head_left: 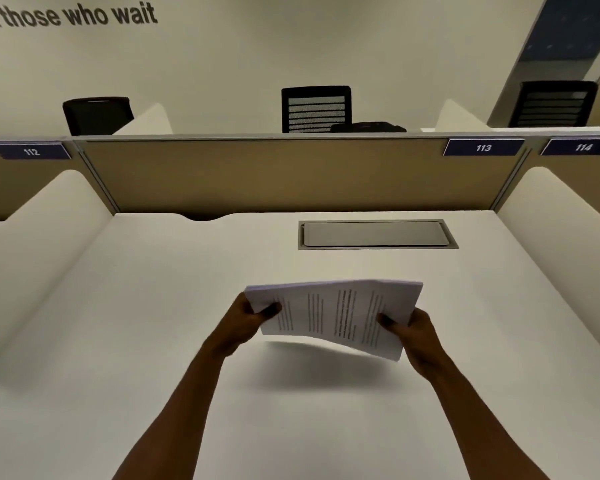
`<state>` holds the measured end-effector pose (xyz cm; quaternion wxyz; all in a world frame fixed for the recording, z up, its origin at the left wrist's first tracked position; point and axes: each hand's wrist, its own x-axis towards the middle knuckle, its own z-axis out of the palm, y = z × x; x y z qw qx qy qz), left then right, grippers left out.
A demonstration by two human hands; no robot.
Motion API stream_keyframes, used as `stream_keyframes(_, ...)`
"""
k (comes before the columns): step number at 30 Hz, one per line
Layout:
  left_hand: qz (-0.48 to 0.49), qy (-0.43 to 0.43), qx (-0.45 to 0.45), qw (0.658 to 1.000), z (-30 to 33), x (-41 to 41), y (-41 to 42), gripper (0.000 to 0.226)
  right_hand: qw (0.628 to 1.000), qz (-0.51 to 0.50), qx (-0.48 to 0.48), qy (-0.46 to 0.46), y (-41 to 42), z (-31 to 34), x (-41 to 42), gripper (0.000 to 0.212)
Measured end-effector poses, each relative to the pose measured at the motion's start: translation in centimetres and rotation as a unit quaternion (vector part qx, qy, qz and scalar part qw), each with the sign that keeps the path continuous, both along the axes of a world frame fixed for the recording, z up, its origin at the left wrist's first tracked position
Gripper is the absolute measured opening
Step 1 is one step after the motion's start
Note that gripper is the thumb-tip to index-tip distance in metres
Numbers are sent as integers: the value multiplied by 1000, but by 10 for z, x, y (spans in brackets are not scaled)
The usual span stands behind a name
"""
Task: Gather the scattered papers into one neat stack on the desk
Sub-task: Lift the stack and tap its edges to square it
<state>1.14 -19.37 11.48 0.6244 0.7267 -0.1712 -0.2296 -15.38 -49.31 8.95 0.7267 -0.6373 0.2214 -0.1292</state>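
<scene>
Printed lines on the paper stack (336,315) are too blurred to read — fingers beneath it are hidden. At frame centre, left hand (248,317) and right hand (414,329) pinch its side edges, thumbs on top, above the white desk (118,341).

White papers (336,315) carry columns of black print. The desk (153,341) is off-white; at two o'clock its hatch (374,234) is grey. The partition (291,174) is tan, its number plates (483,147) navy with white digits. At twelve, a black chair (316,109) has a slatted back.
</scene>
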Motion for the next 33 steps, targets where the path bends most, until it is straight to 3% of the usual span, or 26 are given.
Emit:
stream_keyframes(4,33,29,19,999,-41,-19,-5,27,998,-18,-4,57,13,-35,-14,25)
stream_keyframes(11,87,28,7,996,-40,-14,5,24,997,-6,-66,26,13,-19,-1,22)
stream_keyframes(16,75,45,44,995,-55,-24,5,28,992,1,-101,72,17,-40,-10,23)
stream_keyframes(21,75,38,19,996,-46,-20,3,23,993,-13,-105,48,12,-31,-8,22)
stream_keyframes(28,62,41,68,995,-50,-29,7,26,988,-11,-136,69,13,-38,-15,21)
stream_keyframes(29,73,26,62,995,-43,-27,7,35,986,-9,-153,67,10,-31,-12,22)
stream_keyframes(31,133,-36,65,988,-23,-19,5,73,978,1,-200,57,4,-11,-2,21)
stream_keyframes(33,202,-158,95,962,7,-8,3,105,963,16,-266,43,-2,14,10,14)
